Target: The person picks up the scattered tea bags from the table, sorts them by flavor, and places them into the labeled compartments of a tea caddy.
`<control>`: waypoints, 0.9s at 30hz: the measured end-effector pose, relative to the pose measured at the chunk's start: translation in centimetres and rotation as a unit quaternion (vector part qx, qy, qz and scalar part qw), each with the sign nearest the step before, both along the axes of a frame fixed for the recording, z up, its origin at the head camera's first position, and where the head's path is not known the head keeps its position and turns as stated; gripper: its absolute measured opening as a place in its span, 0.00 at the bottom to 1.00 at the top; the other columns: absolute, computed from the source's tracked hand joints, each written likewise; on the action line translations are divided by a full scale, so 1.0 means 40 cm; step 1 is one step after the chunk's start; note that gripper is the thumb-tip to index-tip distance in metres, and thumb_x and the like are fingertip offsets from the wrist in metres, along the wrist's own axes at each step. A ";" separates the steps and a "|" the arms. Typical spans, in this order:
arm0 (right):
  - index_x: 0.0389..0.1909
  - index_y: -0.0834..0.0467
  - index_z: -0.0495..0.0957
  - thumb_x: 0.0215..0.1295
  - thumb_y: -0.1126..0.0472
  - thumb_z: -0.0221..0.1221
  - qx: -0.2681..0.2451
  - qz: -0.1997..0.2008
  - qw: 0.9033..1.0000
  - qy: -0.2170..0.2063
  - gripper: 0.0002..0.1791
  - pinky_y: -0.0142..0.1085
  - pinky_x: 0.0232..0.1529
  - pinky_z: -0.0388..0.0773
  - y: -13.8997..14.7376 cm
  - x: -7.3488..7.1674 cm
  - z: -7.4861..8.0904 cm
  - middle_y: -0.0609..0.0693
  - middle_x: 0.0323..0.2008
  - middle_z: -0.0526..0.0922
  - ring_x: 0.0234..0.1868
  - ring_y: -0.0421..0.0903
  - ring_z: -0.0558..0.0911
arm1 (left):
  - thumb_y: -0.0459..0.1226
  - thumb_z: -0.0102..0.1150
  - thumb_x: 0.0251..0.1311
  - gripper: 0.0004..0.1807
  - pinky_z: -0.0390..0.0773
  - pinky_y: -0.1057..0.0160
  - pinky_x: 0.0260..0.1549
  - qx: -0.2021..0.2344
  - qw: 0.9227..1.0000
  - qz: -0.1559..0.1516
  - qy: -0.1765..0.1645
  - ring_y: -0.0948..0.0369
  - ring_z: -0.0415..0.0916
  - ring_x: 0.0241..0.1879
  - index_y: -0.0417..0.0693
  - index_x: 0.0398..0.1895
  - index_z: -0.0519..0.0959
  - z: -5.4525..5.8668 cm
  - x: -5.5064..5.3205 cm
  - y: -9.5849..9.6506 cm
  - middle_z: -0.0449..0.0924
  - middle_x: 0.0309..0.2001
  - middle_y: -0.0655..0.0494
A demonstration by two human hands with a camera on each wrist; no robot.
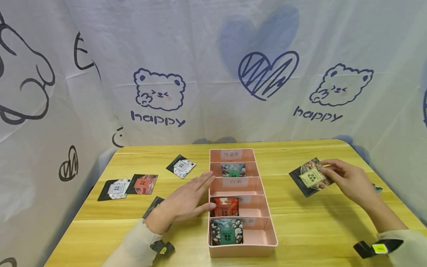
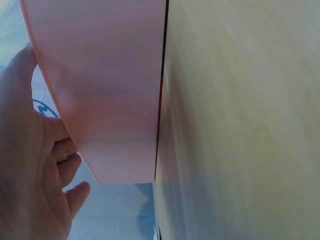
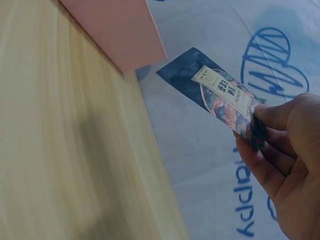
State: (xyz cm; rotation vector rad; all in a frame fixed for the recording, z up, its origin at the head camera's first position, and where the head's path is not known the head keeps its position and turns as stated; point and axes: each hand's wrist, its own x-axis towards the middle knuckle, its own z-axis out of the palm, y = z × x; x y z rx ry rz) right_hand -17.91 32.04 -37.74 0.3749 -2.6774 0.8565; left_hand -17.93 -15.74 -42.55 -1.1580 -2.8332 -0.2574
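While the right hand [image 1: 350, 181] holds a dark packet [image 1: 310, 178] with a yellow-green label tilted above the tabletop [image 1: 300, 233], its grip is narrowed to a pinch, thumb and fingers meeting on one end of the packet. That packet is well to the right of a pink box [image 1: 241, 252], which stands lengthwise from near to far. The left hand [image 1: 186, 196] has a loose, spread grip, its fingers straight against the box's left rim and closed round nothing. Down the box run five compartments: the front one bears a green-labelled packet [image 1: 227, 231], the next a red packet [image 1: 227, 207], and the second from the back a blue-grey packet [image 1: 233, 170]. Yellow wood grain streaks the tabletop from side to side, and its far corners are rounded. On its left half lie a black-and-white packet [image 1: 115, 189], a red-and-black packet [image 1: 143, 184] touching it, and another packet [image 1: 181, 166] farther back. Pale cloth [image 1: 207, 44] hangs behind and at both sides, somewhat creased, printed in blue with bear heads [image 1: 159, 91], a scribbled heart [image 1: 268, 76] and the word "happy"
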 end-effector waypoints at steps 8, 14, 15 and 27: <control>0.49 0.59 0.80 0.73 0.58 0.56 0.019 0.028 0.999 0.012 0.12 0.32 0.20 0.71 -0.064 -0.047 0.034 0.48 0.31 0.86 0.25 0.38 0.80 | 0.65 0.34 0.70 0.47 0.52 0.50 0.71 0.005 1.000 0.000 -0.001 0.49 0.44 0.75 0.41 0.78 0.46 -0.002 -0.001 0.001 0.42 0.78 0.45; 0.45 0.56 0.82 0.72 0.56 0.57 0.024 0.034 0.999 0.019 0.10 0.32 0.25 0.75 -0.110 -0.082 0.060 0.48 0.34 0.86 0.31 0.42 0.81 | 0.65 0.34 0.70 0.47 0.50 0.52 0.72 0.004 1.000 0.002 -0.001 0.50 0.44 0.75 0.41 0.78 0.46 -0.001 0.000 0.000 0.42 0.78 0.45; 0.44 0.56 0.82 0.72 0.56 0.57 0.024 0.035 0.999 0.021 0.09 0.32 0.25 0.75 -0.118 -0.089 0.063 0.48 0.34 0.86 0.31 0.43 0.81 | 0.65 0.34 0.69 0.47 0.50 0.52 0.72 0.003 1.000 0.002 0.000 0.50 0.44 0.75 0.41 0.78 0.45 -0.001 0.000 -0.001 0.42 0.78 0.45; 0.45 0.59 0.81 0.74 0.55 0.54 0.020 0.066 0.998 -0.004 0.13 0.41 0.30 0.77 -0.220 -0.151 0.106 0.52 0.34 0.85 0.31 0.46 0.80 | 0.65 0.33 0.69 0.47 0.52 0.51 0.71 0.004 1.000 0.001 -0.003 0.50 0.44 0.75 0.42 0.78 0.45 -0.005 -0.001 -0.002 0.42 0.78 0.46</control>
